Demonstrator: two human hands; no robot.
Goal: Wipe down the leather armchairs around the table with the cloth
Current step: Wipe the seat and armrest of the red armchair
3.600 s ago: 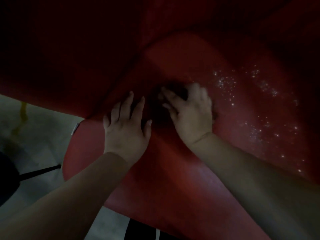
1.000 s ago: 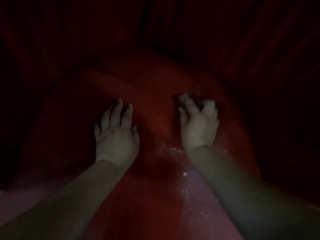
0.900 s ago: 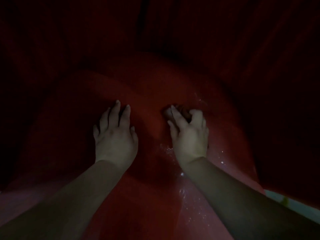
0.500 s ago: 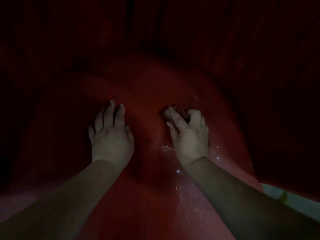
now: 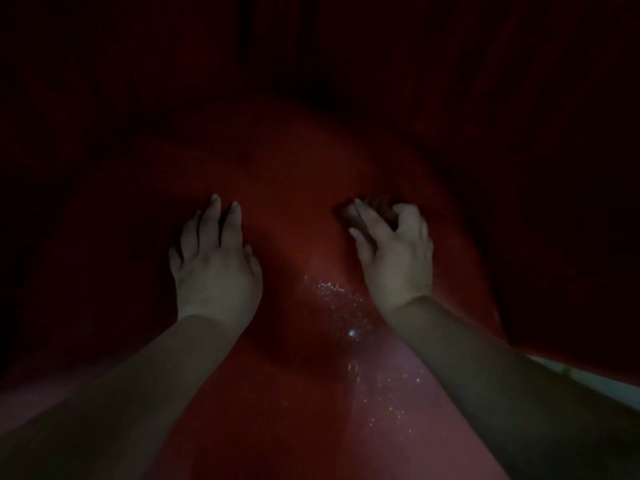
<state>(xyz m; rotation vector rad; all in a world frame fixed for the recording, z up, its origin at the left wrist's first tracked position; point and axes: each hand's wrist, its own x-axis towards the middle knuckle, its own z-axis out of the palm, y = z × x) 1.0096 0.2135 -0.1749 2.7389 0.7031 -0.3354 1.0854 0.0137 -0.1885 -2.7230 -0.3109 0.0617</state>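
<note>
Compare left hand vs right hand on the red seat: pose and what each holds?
The left hand lies flat with fingers straight and spread; the right hand has its fingers curled. The left hand holds nothing, while the right hand bunches a dark cloth in its grip. Glistening droplets sit nearer the right hand's wrist than the left hand. Both rest on the red leather armchair, palms down.

Two bare forearms reach in from the near edge, no sleeves showing on either, nothing worn at the wrists. The left hand point(image 5: 216, 268) and the right hand point(image 5: 394, 258) carry no gloves, rings or watch that the dim light lets me make out; fingernails look short and plain
</note>
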